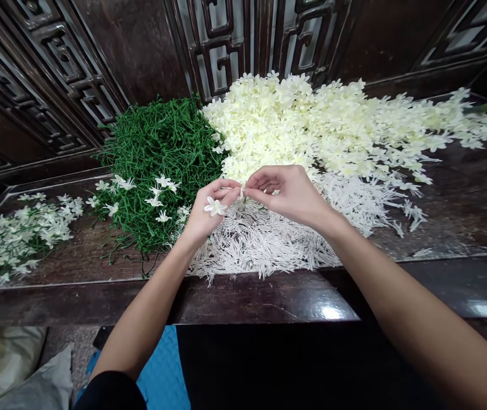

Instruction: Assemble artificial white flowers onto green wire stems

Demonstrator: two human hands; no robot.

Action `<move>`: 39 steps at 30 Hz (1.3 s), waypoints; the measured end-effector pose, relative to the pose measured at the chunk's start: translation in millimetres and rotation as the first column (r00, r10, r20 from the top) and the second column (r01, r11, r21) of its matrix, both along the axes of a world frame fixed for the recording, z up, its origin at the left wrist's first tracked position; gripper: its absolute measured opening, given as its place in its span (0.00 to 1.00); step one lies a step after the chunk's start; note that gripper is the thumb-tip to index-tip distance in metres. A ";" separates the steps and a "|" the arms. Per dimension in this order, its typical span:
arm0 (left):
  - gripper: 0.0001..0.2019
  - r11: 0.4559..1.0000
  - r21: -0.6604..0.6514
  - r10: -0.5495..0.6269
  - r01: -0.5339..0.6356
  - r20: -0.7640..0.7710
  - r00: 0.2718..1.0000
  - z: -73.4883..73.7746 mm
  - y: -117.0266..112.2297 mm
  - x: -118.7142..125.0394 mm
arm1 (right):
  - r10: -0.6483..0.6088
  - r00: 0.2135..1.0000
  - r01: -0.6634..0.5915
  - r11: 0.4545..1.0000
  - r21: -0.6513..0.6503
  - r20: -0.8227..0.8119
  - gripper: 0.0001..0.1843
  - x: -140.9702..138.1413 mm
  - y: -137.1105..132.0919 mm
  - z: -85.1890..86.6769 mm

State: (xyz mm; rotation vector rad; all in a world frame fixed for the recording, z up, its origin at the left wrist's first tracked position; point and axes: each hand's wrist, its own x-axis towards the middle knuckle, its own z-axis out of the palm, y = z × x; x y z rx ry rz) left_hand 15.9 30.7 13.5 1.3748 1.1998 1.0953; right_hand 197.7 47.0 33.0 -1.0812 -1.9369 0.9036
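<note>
Here, the two bare hands meet above the dark brown, glossy wooden worktop (461, 222), fingertips almost touching. The left hand (202, 217) and the right hand (294, 191) both pinch a small, pale artificial-flower piece (242, 191) between thumb and fingers, though the fingertips hide too much to tell its exact form. A white, open-petalled artificial flower (215, 206) shows against the left hand, near the base of the thumb. Just below the hands lies a heap of thin, white, thread-like strands (264, 242); behind it spreads a broad mound of creamy, pale-yellow artificial blossoms (277, 125). Left of that sits a tangled pile of thin green plastic stems (162, 139) (a few white flowers rest along its front). White-petalled, green-stemmed sprays (30, 225) lie farther left.
</note>
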 end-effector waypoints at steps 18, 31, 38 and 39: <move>0.11 0.997 0.047 0.068 -0.065 -0.073 0.995 -2.2 -1.2 -4.8 | -0.006 0.995 0.011 0.998 0.054 -0.098 0.07 -0.3 -0.6 -3.8; 0.12 0.995 0.012 0.096 -0.096 0.046 0.994 6.8 0.5 -5.6 | 0.018 0.981 -0.027 0.999 -0.043 -0.192 0.20 1.6 1.1 -2.5; 0.09 0.998 0.041 0.054 -0.055 0.032 0.998 5.1 0.6 -6.3 | 0.056 0.994 -0.069 0.988 -0.137 -0.095 0.30 -2.6 -2.1 -3.6; 0.10 0.997 0.043 0.059 -0.059 0.010 0.998 5.9 0.0 -5.6 | 0.044 0.994 -0.057 0.990 -0.131 -0.101 0.26 -3.5 -2.3 -4.2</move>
